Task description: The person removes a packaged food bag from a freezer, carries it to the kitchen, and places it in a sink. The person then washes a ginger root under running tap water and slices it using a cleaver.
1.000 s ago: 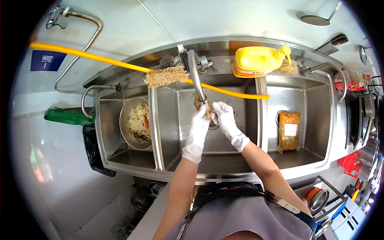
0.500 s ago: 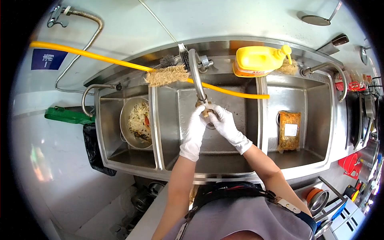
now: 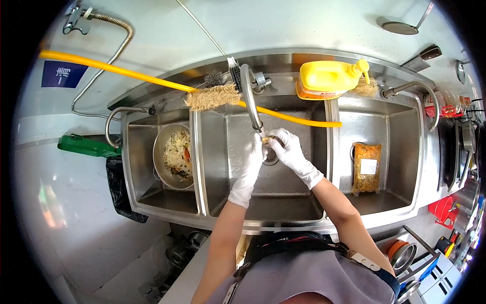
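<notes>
Since the earlier frame, your right hand (image 3: 289, 152) shifts a little to the right, and less of the small brown lump (image 3: 268, 140) shows. Your left hand (image 3: 254, 154) stays close by. The lump is near the middle of the frame, right between your hands and just below the end of the bent spout (image 3: 250, 99). It lies at the fingertips of both hands, so neither one is clearly nearer. The bit that shows runs more side to side than up and down, but your fingers hide the rest, so I cannot tell its whole shape. Each grip is closed: the right one pinches the right end, and the left one presses on the left end.

The lump looks rough and tan. Your gloves (image 3: 310, 175) are white, thin and wrinkly. The spout is smooth, gray, round metal. Below your hands, the middle basin (image 3: 217, 167) is shiny metal with straight sides and a round drain (image 3: 272, 159). Above them, a scratchy straw brush (image 3: 212, 98) lies by a long, smooth yellow pole (image 3: 121, 71). At the upper right stands a fat yellow plastic jug (image 3: 324, 76). A flat, soft pouch (image 3: 366, 180) lies in the right basin (image 3: 400, 152).
</notes>
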{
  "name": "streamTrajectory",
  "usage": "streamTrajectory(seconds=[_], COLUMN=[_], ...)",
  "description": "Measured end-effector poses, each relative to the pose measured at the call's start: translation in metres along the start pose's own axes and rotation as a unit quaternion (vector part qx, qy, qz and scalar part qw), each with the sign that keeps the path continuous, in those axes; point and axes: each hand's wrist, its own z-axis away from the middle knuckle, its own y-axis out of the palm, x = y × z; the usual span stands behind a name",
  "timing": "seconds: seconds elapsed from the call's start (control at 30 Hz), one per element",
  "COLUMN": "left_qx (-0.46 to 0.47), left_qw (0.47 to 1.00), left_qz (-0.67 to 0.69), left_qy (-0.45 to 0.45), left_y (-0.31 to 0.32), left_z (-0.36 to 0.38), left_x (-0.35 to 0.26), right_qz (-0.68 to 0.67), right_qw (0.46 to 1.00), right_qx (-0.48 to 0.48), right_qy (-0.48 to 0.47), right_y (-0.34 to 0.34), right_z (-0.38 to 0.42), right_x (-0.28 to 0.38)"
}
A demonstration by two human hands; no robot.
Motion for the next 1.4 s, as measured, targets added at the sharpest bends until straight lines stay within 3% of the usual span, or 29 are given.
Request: streamTrajectory(seconds=[0.03, 0.07, 0.13, 0.17, 0.27, 0.37, 0.43, 0.53, 0.57, 0.67, 0.77, 0.8, 0.87, 0.97, 1.1, 1.2, 1.27, 1.4], left_qx=[0.021, 0.013, -0.002, -0.002, -0.097, -0.073, -0.105, -0.124, -0.125, -0.105, -0.021, -0.041, -0.082, -0.094, -0.103, -0.059, -0.068, -0.063], left_qw=[0.999, 0.993, 0.928, 0.918, 0.840, 0.964, 0.946, 0.947, 0.952, 0.969, 0.994, 0.994, 0.992, 0.988, 0.985, 0.981, 0.975, 0.959], left_qz=[-0.007, -0.100, -0.281, -0.362, -0.427, -0.133, -0.180, -0.180, -0.170, -0.117, 0.071, 0.060, 0.039, -0.020, -0.108, -0.145, -0.106, -0.057], left_qy=[-0.024, 0.067, 0.244, 0.158, 0.319, 0.219, 0.247, 0.236, 0.222, 0.190, 0.076, 0.079, 0.087, 0.124, 0.083, 0.116, 0.185, 0.269], left_y=[-0.004, -0.003, 0.002, 0.001, -0.006, 0.001, 0.002, 0.005, 0.006, 0.002, 0.002, 0.001, 0.001, 0.003, 0.007, 0.000, 0.003, 0.016], left_z=[0.004, 0.005, 0.011, 0.022, 0.013, 0.008, 0.007, 0.009, 0.009, 0.001, 0.009, 0.010, 0.010, 0.008, 0.009, 0.003, 0.006, 0.022], left_x=[0.001, 0.006, 0.001, -0.014, 0.003, 0.009, 0.010, 0.003, 0.000, 0.003, -0.006, -0.001, 0.011, 0.011, 0.003, 0.006, 0.008, -0.005], right_qz=[-0.009, 0.004, 0.028, 0.033, -0.155, -0.238, -0.246, -0.075, -0.189, -0.359, -0.417, -0.452, -0.440, -0.488, -0.369, -0.311, -0.308, -0.343], right_qw=[1.000, 0.999, 0.998, 0.998, 0.953, 0.936, 0.931, 0.989, 0.963, 0.881, 0.868, 0.842, 0.862, 0.831, 0.906, 0.929, 0.931, 0.912], right_qx=[-0.025, -0.030, -0.038, -0.058, -0.061, -0.032, 0.011, 0.042, 0.055, 0.048, -0.008, -0.016, -0.015, 0.049, 0.034, 0.061, 0.068, 0.084], right_qy=[0.013, 0.021, 0.036, 0.021, 0.252, 0.257, 0.270, 0.120, 0.183, 0.305, 0.269, 0.293, 0.251, 0.261, 0.205, 0.192, 0.183, 0.206], right_y=[0.001, 0.000, 0.002, 0.008, 0.014, 0.016, 0.006, 0.010, 0.012, 0.009, 0.011, 0.006, 0.013, 0.008, 0.003, -0.005, -0.008, -0.006], right_z=[-0.001, -0.002, -0.002, 0.000, -0.002, -0.008, -0.013, -0.009, -0.007, -0.006, -0.003, -0.006, -0.004, 0.003, -0.001, -0.001, -0.003, -0.002], right_x=[0.000, -0.002, -0.008, -0.014, -0.010, -0.022, -0.011, -0.014, -0.014, -0.009, -0.024, -0.016, -0.022, -0.029, -0.011, -0.012, -0.013, -0.015])
